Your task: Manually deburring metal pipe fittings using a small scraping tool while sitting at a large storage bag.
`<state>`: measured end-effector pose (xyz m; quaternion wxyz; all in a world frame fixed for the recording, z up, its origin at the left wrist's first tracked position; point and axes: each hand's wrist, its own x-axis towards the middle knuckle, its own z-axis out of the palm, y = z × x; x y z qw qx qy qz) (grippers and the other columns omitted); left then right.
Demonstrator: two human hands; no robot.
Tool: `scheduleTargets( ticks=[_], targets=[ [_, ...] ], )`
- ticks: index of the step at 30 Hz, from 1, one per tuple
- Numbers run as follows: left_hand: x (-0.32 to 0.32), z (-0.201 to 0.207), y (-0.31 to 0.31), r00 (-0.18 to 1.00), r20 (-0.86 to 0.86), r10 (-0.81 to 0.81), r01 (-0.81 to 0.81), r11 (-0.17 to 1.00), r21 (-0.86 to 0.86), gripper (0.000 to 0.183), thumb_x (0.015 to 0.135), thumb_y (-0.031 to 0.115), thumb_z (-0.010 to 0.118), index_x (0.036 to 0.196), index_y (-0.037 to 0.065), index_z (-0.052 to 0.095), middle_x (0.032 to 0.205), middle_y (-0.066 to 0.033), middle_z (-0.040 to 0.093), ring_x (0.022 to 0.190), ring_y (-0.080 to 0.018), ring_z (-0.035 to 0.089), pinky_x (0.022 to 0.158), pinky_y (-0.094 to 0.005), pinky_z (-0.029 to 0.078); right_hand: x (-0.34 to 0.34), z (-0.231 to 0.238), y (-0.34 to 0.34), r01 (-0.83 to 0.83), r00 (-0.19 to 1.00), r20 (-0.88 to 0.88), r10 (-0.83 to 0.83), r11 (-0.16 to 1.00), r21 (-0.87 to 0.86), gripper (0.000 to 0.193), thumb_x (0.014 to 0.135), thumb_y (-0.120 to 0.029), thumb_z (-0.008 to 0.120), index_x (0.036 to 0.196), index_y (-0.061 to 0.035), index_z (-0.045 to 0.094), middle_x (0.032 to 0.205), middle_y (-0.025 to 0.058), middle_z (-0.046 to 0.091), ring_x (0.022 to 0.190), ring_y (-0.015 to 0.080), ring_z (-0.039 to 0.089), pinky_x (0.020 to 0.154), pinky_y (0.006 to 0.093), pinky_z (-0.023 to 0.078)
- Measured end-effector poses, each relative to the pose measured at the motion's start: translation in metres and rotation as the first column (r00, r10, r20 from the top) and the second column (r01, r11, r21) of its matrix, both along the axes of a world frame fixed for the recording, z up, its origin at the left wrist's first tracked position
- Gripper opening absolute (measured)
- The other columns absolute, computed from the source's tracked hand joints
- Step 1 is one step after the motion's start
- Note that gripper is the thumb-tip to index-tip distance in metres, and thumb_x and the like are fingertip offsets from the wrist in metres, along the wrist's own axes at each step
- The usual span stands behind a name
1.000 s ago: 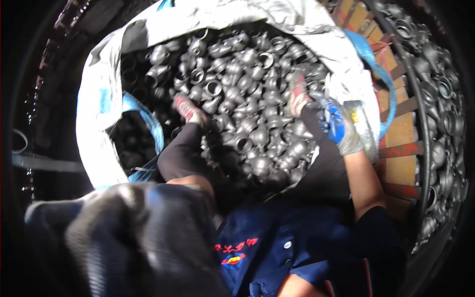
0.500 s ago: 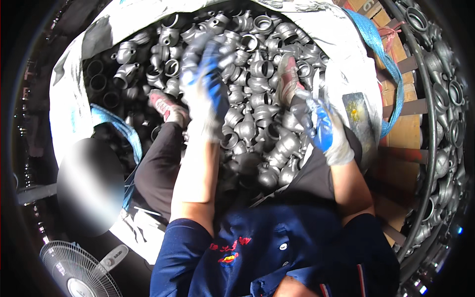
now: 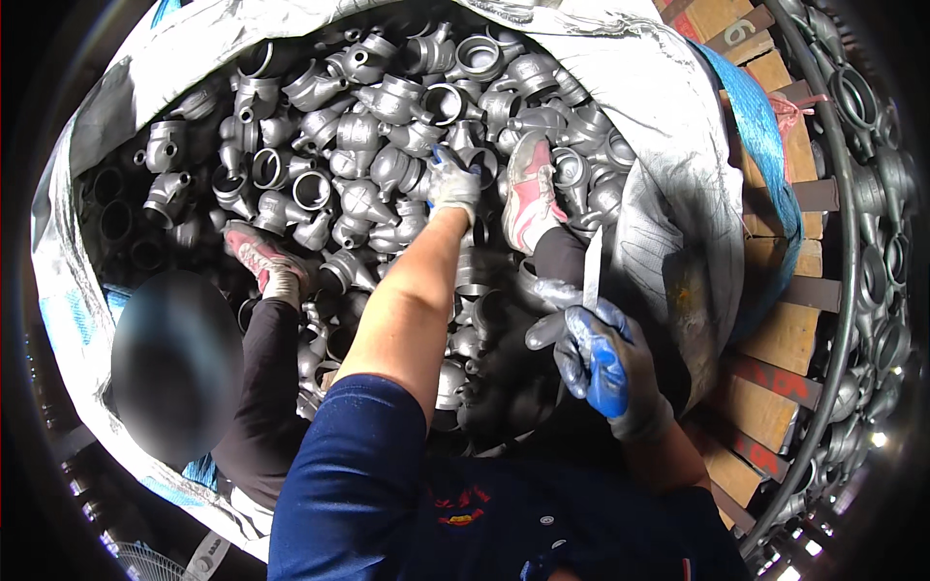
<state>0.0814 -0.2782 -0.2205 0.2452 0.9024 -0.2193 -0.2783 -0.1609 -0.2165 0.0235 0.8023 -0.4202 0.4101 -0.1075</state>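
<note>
My left hand (image 3: 453, 186), in a grey glove with blue patches, reaches down into a heap of grey metal castings (image 3: 366, 201). Its fingers are apart and touch the castings beside a shoe; their tips are partly hidden. My right hand (image 3: 605, 366), in a similar blue and grey glove, is closed around a flat, file-like metal bar (image 3: 592, 266) that points upward, over my right leg. The castings are hollow, with round openings and short necks, and lie jumbled in a large white woven bulk bag (image 3: 649, 87).
My legs stretch into the bag, with pink and grey shoes (image 3: 531, 189) on the castings. A blue lifting strap (image 3: 765, 145) hangs over the right rim. Beyond it are wooden boards (image 3: 785, 324), a curved metal rail (image 3: 852, 232) and more castings. A fan (image 3: 140, 560) stands lower left.
My left hand has moved lower and to the right, down among the castings. My right hand has come down closer to my body with the bar upright. The view has shifted.
</note>
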Motion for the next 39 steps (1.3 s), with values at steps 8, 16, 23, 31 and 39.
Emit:
scheduleTargets(
  ticks=[8, 16, 23, 31, 39],
  targets=[
    [0.074, -0.070, 0.052, 0.939, 0.259, -0.226, 0.284, 0.935, -0.214, 0.042, 0.073, 0.016, 0.056, 0.113, 0.007, 0.058, 0.106, -0.0187, 0.062, 0.103, -0.0339, 0.058, 0.089, -0.0409, 0.046, -0.002, -0.004, -0.001, 0.077, 0.997, -0.031, -0.074, 0.994, 0.075, 0.030, 0.095, -0.017, 0.047, 0.117, 0.0023, 0.055, 0.079, 0.0084, 0.064, 0.050, 0.0056, 0.044, 0.041, 0.0190, 0.032],
    [0.034, 0.094, 0.119, 0.843, 0.402, -0.357, 0.484, 0.829, -0.280, 0.034, 0.075, 0.012, 0.057, 0.109, 0.015, 0.062, 0.096, -0.0176, 0.064, 0.090, -0.0353, 0.061, 0.077, -0.0428, 0.047, -0.009, -0.025, 0.003, 0.101, 0.988, 0.134, -0.078, 0.979, -0.174, 0.025, 0.092, -0.010, 0.051, 0.114, 0.0005, 0.057, 0.090, 0.0038, 0.065, 0.055, 0.0034, 0.051, 0.048, 0.0166, 0.038],
    [-0.019, 0.209, 0.177, 0.847, -0.493, -0.199, -0.074, 0.874, -0.480, 0.006, 0.081, 0.006, 0.060, 0.084, 0.001, 0.063, 0.066, -0.0038, 0.061, 0.054, -0.0078, 0.055, 0.046, -0.0253, 0.045, -0.012, -0.036, 0.016, 0.114, 0.926, 0.374, -0.049, 0.981, -0.154, 0.030, 0.087, -0.007, 0.061, 0.116, 0.0018, 0.058, 0.100, 0.0037, 0.062, 0.089, 0.0085, 0.059, 0.071, 0.0182, 0.048],
    [-0.063, 0.228, 0.261, 0.774, 0.313, -0.550, 0.630, 0.625, -0.461, 0.014, 0.077, 0.008, 0.064, 0.090, 0.004, 0.063, 0.067, -0.0006, 0.059, 0.056, -0.0107, 0.054, 0.048, -0.0258, 0.045, -0.005, -0.013, 0.094, 0.093, 0.973, 0.231, 0.009, 0.899, -0.428, 0.037, 0.086, -0.010, 0.065, 0.119, 0.0041, 0.054, 0.104, 0.0062, 0.062, 0.094, 0.0108, 0.059, 0.080, 0.0236, 0.048],
    [-0.108, 0.235, 0.278, 0.484, -0.807, -0.337, -0.607, 0.535, -0.587, 0.017, 0.089, 0.013, 0.056, 0.103, 0.003, 0.062, 0.086, -0.0022, 0.063, 0.060, -0.0050, 0.053, 0.050, -0.0181, 0.043, 0.002, 0.008, 0.116, -0.049, 0.997, -0.041, 0.065, 0.125, -0.991, 0.038, 0.080, -0.002, 0.068, 0.116, 0.0052, 0.055, 0.105, 0.0116, 0.063, 0.096, 0.0138, 0.060, 0.082, 0.0282, 0.050]
  ],
)
